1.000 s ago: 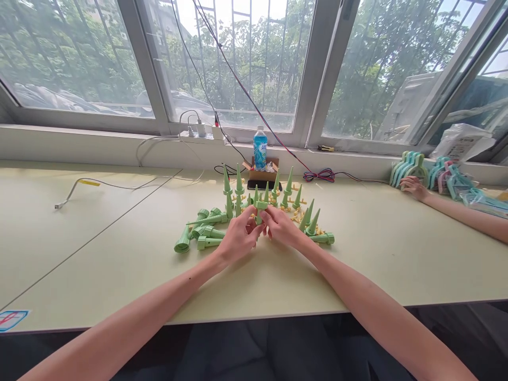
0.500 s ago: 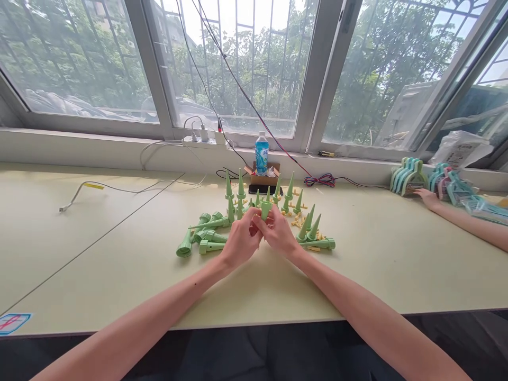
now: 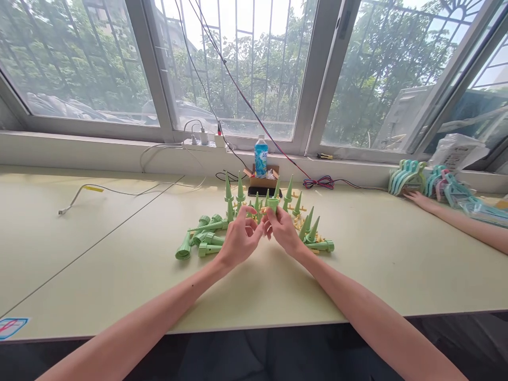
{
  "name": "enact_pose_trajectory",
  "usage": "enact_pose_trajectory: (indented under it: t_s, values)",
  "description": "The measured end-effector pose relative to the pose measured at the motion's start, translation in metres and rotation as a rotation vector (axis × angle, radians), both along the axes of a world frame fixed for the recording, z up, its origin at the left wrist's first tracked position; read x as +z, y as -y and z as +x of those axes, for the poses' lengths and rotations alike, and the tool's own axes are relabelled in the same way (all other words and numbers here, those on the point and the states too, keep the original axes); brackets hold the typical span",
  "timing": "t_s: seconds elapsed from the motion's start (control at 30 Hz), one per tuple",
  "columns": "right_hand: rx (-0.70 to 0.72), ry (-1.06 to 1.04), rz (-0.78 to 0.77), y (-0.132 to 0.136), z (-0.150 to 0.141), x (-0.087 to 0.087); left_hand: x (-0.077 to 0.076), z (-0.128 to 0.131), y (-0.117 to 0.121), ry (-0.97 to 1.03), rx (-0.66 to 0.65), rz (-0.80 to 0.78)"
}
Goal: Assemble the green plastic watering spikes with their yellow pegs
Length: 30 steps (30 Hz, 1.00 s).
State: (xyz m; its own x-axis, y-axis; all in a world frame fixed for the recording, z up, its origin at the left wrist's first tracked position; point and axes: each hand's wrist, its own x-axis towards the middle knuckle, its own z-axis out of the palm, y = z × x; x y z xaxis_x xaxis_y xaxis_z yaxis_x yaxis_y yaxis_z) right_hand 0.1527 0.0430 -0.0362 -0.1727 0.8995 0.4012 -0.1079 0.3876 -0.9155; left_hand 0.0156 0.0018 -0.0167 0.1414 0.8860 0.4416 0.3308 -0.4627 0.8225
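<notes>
My right hand [image 3: 283,231] pinches a green plastic plant watering spike [image 3: 272,202], its wide open end up and its lower part hidden by my fingers. A small yellow piece shows at its left side. Just left of it my left hand [image 3: 241,234] holds nothing, with fingers apart and curved. Beside my left hand lie several green watering spikes [image 3: 212,238] on their sides. More green spikes [image 3: 289,189] stand point up behind both hands, some with yellow valves [image 3: 303,208] at their sides. Right of my right hand is another group of upright spikes [image 3: 313,230].
At the back, a blue-labelled bottle [image 3: 261,156] stands by a small cardboard box [image 3: 273,173], with a dark phone [image 3: 264,192] before it. Coiled cable [image 3: 319,182] lies to the right. At far right a co-worker's hand [image 3: 417,199] touches pastel hangers [image 3: 407,177].
My left hand has let go of the green watering spike and drawn slightly left, its fingers spreading. The right hand has shifted slightly right with the spike. The co-worker's hand has moved a little left.
</notes>
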Motion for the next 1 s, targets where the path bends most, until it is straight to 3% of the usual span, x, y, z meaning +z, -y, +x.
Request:
enact_pose_trajectory:
  t_s: [0.23,0.47,0.67,0.87,1.0]
  values:
    - [0.292,-0.052,-0.135,0.008,-0.002,0.004,0.003,-0.001,0.001,0.029,-0.006,-0.04]
    - [0.352,-0.11,-0.209,0.008,-0.002,0.004,0.001,-0.002,-0.003,0.08,0.002,-0.09]
    - [0.407,-0.141,-0.275,0.011,0.0,0.007,-0.003,-0.004,-0.007,0.111,-0.071,-0.113]
    - [0.432,-0.172,-0.32,0.011,0.003,0.011,0.002,-0.003,-0.003,0.203,-0.159,-0.128]
    - [0.486,-0.215,-0.371,0.011,0.003,0.013,0.004,-0.003,-0.003,0.221,-0.148,-0.149]
